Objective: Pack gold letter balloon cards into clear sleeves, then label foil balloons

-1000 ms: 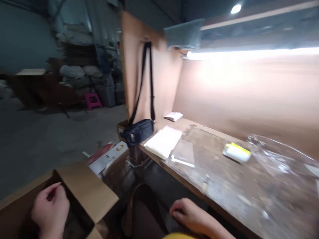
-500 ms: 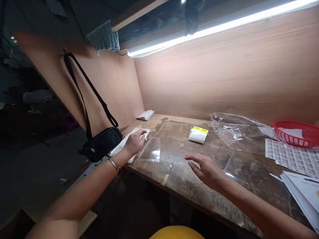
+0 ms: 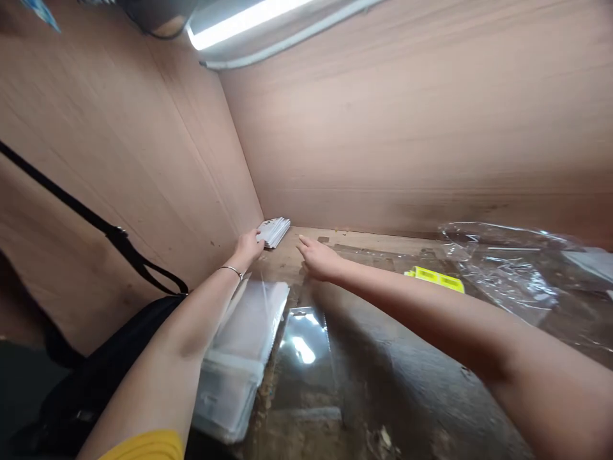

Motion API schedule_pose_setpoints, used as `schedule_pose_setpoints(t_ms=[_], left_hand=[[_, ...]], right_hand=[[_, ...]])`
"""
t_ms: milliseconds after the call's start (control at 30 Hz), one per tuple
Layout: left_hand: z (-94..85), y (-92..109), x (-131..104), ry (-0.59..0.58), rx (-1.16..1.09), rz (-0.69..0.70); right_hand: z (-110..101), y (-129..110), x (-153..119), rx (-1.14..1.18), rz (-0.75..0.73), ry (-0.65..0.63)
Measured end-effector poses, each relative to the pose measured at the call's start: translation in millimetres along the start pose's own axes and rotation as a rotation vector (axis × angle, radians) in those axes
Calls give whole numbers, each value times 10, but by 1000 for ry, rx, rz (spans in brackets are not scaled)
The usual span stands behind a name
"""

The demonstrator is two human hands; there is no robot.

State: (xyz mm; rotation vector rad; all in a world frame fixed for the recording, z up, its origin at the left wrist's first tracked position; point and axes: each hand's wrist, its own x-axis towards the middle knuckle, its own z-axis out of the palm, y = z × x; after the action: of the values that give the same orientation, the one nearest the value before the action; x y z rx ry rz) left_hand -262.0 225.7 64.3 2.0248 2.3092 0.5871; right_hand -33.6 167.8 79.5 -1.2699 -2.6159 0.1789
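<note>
In the far left corner of the table lies a stack of white paper cards. My left hand is at its near left end, fingers and thumb closed about the edge. My right hand hovers just right of the stack, apart from it, fingers stretched out and holding nothing. Beneath my left forearm is a pile of clear plastic sleeves, partly hidden by the arm. A single clear sleeve lies flat beside that pile, reflecting the lamp.
A roll of yellow labels shows behind my right forearm. Crumpled clear plastic film lies at the right. A black bag hangs on the left wooden panel. The back panel closes off the far side under a tube lamp.
Both hands have moved forward to the far left corner. My left hand has left the sleeve pile and reached the card stack. The camera view has come closer to that corner.
</note>
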Motion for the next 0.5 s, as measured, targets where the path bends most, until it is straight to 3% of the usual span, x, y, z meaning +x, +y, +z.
schedule_pose_setpoints(t_ms=[100, 233, 367, 500], left_hand=[[240, -106, 367, -23, -13, 12], [462, -169, 698, -44, -44, 87], [565, -179, 876, -84, -58, 181], [583, -175, 964, -122, -36, 282]], right_hand=[[387, 2, 713, 39, 51, -26], [742, 65, 1285, 73, 95, -56], [896, 152, 1527, 111, 113, -94], [994, 222, 1578, 156, 99, -102]])
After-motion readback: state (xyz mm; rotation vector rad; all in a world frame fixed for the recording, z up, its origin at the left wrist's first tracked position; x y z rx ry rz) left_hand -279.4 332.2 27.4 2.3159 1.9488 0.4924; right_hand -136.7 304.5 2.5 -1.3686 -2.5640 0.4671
